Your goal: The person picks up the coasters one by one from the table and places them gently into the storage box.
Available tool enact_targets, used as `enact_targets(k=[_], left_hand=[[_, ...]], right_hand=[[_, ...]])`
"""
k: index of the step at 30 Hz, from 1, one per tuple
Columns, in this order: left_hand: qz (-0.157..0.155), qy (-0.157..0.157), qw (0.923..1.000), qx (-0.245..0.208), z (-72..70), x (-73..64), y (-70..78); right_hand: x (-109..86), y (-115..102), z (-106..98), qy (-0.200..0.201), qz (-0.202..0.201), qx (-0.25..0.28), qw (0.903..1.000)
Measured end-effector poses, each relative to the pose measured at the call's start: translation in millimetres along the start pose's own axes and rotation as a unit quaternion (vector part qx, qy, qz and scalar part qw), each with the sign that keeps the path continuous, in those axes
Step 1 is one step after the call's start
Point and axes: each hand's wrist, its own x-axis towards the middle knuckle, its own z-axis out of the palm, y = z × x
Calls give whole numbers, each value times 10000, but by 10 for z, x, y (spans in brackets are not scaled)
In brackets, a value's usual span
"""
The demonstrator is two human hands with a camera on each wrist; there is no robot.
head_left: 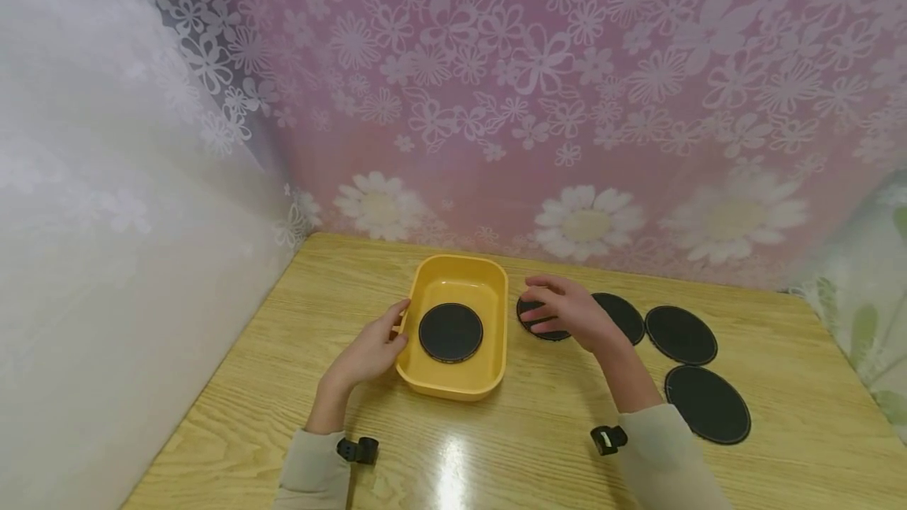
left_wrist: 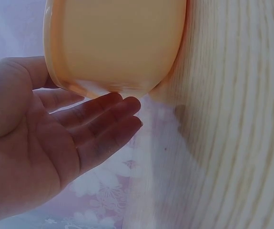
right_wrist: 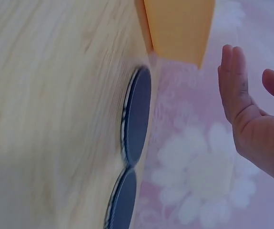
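Note:
A yellow tray [head_left: 453,393] with rounded corners stands on the table, and a black round coaster [head_left: 451,333] with stitched edging lies inside. At its left side my left hand [head_left: 368,350] holds the rim, with the thumb at the rim and the other fingers [left_wrist: 106,126] along the outer wall. Part of that thumb is hidden behind the rim in the left wrist view. My right hand [head_left: 567,312] hovers over another black coaster [head_left: 530,319], partly covering it in the head view. Its fingers [right_wrist: 232,71] are spread apart from the thumb and hold nothing.
To the right lie three more black coasters, one partly behind my right wrist [head_left: 623,317], one farther right [head_left: 682,335] and one nearer me [head_left: 708,405]. A pink flowered curtain [head_left: 482,140] hangs behind the wooden table [head_left: 524,439]; a pale sheet [head_left: 142,258] borders the left.

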Motion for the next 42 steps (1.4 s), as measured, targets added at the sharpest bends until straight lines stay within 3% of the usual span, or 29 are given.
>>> enact_targets(k=[7,13,24,29,35,42], left_hand=[[-28,-7,10000,-31,19,28,18],[-14,-6,10000,25,36,56,12],[-13,-36,10000,-1,73,81,31],[-7,-50,10000,38,105,67,15],[-46,-25,10000,39,75,16,-2],[-77,-47,10000,25,34,-18,-4]], right_hand=[[-407,158,-320,320,-197,350,9987],[-727,326,-554,764,-410,239,9960],[-1125,677,-975,1515,-523,395,9863],[-1215,730,-1058,1756,-173,-270,9839],[-1299,793,-1113,1835,269,-1425,9723],[-1347,859,-1303,1886,689,-2743,9404]])
